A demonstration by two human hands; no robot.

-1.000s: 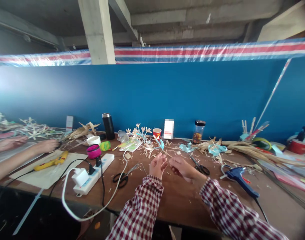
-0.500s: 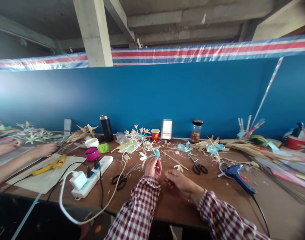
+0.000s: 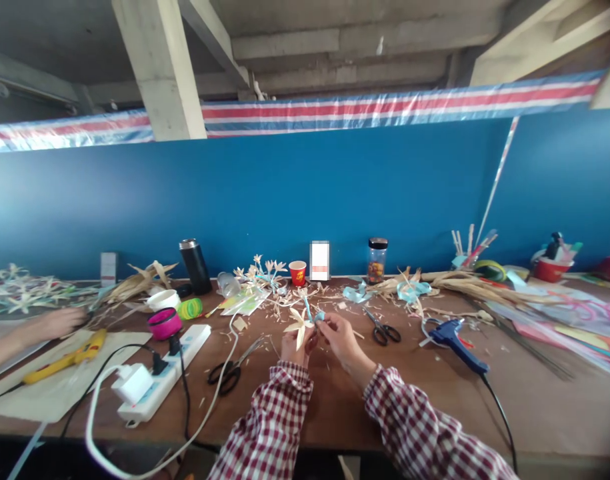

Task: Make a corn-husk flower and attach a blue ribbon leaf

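Observation:
Low over the table, my left hand is closed on a craft flower with pale, pointed petals, apparently of dried husk. The flower faces up, and part of its stem is hidden by my fingers. A light-blue strip shows at the fingertips of my right hand, which is pinched on it right beside the flower. Behind the hands, a bunch of similar pale flowers with blue stems lies by a red paper cup. Black scissors rest to the right of my hands.
On the left are a white power strip with cables, more scissors and a yellow glue gun. A blue glue gun with its cord lies right. A co-worker's hand is at far left. Husk scraps litter the table.
My right hand has moved up and left to meet my left hand and now pinches the blue strip. The flower has turned to face up. The whole view has shifted to the right.

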